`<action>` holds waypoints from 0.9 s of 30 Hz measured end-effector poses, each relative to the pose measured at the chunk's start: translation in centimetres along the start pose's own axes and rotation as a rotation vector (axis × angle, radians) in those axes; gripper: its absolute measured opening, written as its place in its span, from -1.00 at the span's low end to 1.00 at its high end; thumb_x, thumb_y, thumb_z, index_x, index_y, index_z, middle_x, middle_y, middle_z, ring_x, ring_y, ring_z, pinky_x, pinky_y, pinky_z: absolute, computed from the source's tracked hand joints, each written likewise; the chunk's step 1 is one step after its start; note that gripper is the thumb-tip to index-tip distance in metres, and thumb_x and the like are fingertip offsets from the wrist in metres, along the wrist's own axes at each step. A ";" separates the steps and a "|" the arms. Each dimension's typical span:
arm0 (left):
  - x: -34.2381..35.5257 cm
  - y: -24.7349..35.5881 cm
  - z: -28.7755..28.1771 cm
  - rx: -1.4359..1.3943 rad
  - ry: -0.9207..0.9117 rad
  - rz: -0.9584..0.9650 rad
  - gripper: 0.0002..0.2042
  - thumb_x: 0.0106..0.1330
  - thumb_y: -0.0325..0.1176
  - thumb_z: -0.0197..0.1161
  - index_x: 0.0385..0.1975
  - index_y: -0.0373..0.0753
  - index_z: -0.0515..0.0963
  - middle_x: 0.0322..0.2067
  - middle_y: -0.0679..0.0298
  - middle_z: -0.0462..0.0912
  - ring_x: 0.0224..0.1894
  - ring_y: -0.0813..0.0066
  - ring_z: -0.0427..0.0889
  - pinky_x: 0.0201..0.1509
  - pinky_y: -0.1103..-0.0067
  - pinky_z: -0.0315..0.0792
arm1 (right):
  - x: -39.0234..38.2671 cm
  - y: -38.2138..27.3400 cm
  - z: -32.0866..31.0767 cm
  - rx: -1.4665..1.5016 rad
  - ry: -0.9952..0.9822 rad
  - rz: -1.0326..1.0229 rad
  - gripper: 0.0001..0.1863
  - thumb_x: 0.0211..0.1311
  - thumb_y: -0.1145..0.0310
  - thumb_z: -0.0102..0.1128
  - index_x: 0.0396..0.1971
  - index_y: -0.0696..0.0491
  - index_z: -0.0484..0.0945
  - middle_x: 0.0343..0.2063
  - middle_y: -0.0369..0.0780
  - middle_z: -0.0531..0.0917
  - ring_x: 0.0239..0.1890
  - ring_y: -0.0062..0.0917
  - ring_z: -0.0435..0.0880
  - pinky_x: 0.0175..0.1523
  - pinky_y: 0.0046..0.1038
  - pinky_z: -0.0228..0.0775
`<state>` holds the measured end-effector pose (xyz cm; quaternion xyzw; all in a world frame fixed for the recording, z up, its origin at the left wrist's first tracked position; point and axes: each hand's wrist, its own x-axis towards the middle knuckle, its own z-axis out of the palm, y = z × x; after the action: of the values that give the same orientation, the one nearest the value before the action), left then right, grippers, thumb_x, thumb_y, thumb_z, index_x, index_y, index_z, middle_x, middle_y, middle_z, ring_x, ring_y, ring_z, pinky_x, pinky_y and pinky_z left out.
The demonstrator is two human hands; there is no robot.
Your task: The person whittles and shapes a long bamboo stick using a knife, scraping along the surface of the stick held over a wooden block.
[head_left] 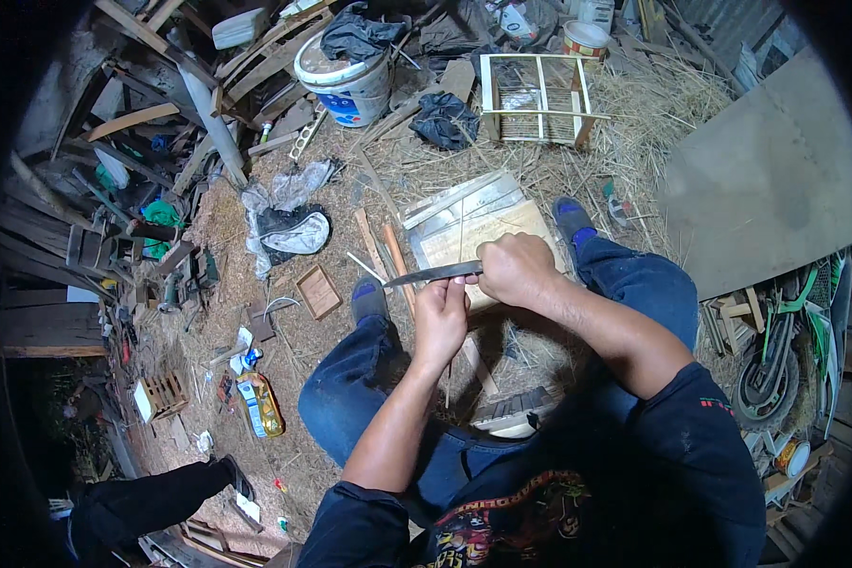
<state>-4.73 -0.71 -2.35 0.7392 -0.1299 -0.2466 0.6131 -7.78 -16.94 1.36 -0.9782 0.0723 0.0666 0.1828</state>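
My right hand (518, 270) is closed round the handle of a knife (434, 275), whose dark blade points left. Just below the blade, my left hand (441, 320) pinches a thin wooden strip (461, 230). The strip runs away from me, crossing the knife, with its lower part passing beneath my left hand. Blade and left fingertips are very close; whether they touch I cannot tell. Beyond both hands, between my feet, lies a pale wooden board (521, 220) beside a grey metal-looking sheet (454, 220).
An open wooden box (319, 292) and a bottle of yellow liquid (260, 404) are on the left. A white bucket (346, 85) and a slatted wooden frame (541, 95) stand at the back. Another person's dark-clothed leg (151, 500) reaches in lower left. A large grey sheet (762, 180) is right.
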 end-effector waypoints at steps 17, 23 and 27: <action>-0.2 -0.5 -1.0 -0.056 -0.090 -0.112 -0.70 0.55 -0.22 0.01 -0.30 -0.32 0.54 -0.77 0.53 0.23 -0.79 0.76 0.10 -0.75 0.64 -0.03 | 5.0 11.0 -0.7 -0.051 0.175 0.484 -0.78 0.12 0.35 0.13 -0.40 0.07 0.75 -0.40 -0.03 0.75 -0.35 -0.17 0.77 -0.26 -0.13 0.60; 0.0 0.3 -1.4 -0.274 -0.113 -0.264 -0.71 0.56 -0.19 0.00 -0.21 -0.32 0.49 -0.77 0.53 0.20 -0.81 0.74 0.08 -0.76 0.66 -0.05 | 1.6 2.3 -0.8 0.054 0.069 0.165 -0.77 0.05 0.28 0.17 -0.46 0.08 0.72 -0.52 -0.01 0.71 -0.44 -0.12 0.75 -0.28 -0.11 0.59; -0.1 0.7 -1.0 -0.306 -0.120 -0.255 -0.72 0.57 -0.20 -0.02 -0.23 -0.30 0.48 -0.78 0.52 0.20 -0.82 0.74 0.08 -0.77 0.66 -0.05 | 0.4 -0.1 -0.2 0.018 -0.012 0.032 -0.68 0.11 0.11 0.24 -0.50 0.09 0.70 -0.51 0.01 0.70 -0.40 -0.12 0.75 -0.26 -0.12 0.59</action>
<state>-4.18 0.04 -1.54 0.6320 -0.0325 -0.3824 0.6733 -7.40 -16.96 1.50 -0.9748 0.0876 0.0749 0.1908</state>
